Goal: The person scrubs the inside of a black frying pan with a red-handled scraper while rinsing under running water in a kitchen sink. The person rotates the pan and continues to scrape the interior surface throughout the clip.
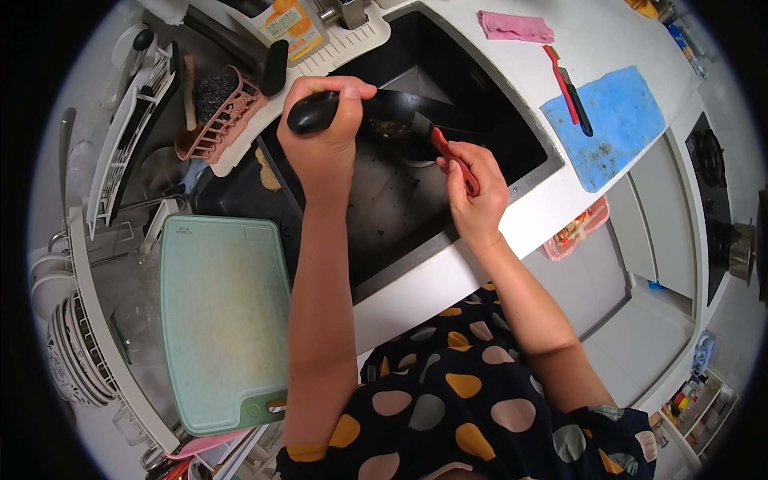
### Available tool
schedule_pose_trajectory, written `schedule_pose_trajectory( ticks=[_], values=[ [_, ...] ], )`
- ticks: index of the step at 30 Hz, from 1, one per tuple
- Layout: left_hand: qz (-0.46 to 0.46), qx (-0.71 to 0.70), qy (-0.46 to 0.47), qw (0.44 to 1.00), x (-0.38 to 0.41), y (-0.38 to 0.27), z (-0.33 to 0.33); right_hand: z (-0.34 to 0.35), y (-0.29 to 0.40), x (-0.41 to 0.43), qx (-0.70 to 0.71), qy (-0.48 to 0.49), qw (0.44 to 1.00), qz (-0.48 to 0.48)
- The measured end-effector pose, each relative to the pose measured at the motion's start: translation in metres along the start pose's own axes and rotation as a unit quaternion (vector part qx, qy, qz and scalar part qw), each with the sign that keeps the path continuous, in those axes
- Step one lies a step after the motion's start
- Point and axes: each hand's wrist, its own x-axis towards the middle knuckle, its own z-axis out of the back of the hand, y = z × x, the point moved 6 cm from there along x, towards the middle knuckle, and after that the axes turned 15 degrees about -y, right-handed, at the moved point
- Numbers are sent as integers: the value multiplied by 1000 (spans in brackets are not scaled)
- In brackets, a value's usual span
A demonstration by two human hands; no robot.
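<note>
My left hand [327, 129] grips the black handle [312, 114] of a dark pan [399, 111], which is tilted inside the black sink [510, 102]. My right hand [477, 186] holds a red-handled scraper or brush [454, 157]; its dark greyish head [422, 124] is at the pan's inner surface. Brownish residue lies in the pan near that head. Dark crumbs are scattered over the sink bottom [384, 204] beneath the pan. The pan's far side blends into the dark sink, so its full outline cannot be told.
A green cutting board [222, 318] lies left of the sink by a dish rack [99, 324]. A pink caddy [231, 126] stands behind. On the right counter are a blue cloth [618, 126], a red brush [561, 84], a black-handled tool [576, 105] and a pink cloth [516, 27].
</note>
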Motion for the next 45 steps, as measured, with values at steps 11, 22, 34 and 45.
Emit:
schedule_pose_trajectory(
  ticks=[11, 22, 34, 45],
  values=[
    [17, 1, -28, 999, 25, 8, -17, -11, -13, 11, 51, -27, 996, -70],
    [13, 1, -44, 999, 25, 9, -16, -22, -26, 11, 84, -24, 994, -70],
    [-3, 8, -61, 998, 44, 16, -18, -51, -31, 22, 114, 23, 987, -114],
    [-45, -89, -48, 994, 44, 23, -22, -49, -40, 16, 139, 25, 982, -129]
  ],
)
